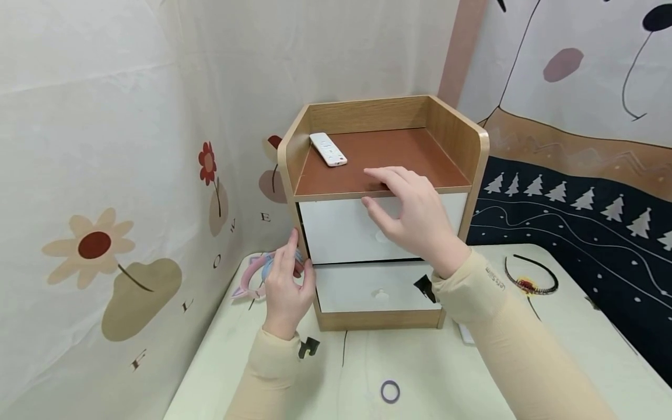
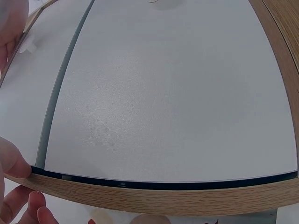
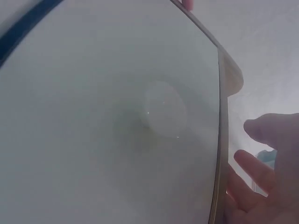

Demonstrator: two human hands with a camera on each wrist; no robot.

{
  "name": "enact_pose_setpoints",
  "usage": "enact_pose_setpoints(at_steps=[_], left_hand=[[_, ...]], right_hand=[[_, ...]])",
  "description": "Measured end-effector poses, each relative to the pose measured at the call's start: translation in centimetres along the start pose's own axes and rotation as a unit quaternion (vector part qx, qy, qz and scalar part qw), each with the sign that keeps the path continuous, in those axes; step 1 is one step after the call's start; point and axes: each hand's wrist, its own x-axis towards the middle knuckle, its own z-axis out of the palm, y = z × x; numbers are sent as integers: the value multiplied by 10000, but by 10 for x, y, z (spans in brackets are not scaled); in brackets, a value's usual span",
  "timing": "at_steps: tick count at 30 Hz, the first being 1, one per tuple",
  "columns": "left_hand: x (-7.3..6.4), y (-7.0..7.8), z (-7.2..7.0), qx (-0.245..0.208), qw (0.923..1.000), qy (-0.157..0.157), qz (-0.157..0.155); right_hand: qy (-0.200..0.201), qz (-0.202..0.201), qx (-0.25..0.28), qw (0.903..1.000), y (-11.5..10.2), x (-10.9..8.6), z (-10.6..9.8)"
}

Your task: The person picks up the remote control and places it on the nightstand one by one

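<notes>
While the left front edge of the drawer unit [image 1: 378, 320] is lightly pinched between the thumb and fingers of the left hand [image 1: 287, 286], the right hand [image 1: 412, 213] is held at the front of the brown shelf [image 1: 388, 151], its thumb and fingers spread apart and nothing gripped; whether the edge is touched cannot be told. The unit is stood upright on the surface [image 1: 362, 373], with both the upper drawer [image 1: 336, 233] and the lower drawer [image 1: 343, 289] apparently shut. The left thumb could be nipped if the upper drawer were shifted, since a dark gap is seen just beside it. If the unit were pulled from one side only, it could be skewed or tipped, and the white remote [image 1: 328, 149] could be slid across the shelf or knocked by a careless sweep of the right fingers.
</notes>
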Motion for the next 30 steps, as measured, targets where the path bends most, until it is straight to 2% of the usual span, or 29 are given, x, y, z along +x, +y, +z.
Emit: enact_pose_setpoints(at_steps=[4,8,11,14,20,30], left_hand=[[0,0,-1,15,10000,33,50],[0,1,-2,36,10000,48,74],[0,1,-2,66,9999,58,106],[0,1,-2,78,9999,46,118],[1,2,-2,23,10000,-19,13],[0,0,-2,76,9997,74,205]], right_hand=[[407,-152,387,9983,2,-11,1],[1011,-355,801,9910,6,-24,-1],[1379,-446,867,9856,10,-38,-3],[1558,-381,946,9825,15,-56,-6],[1694,-31,852,9819,29,-89,-8],[1615,582,497,9839,50,-141,-12]])
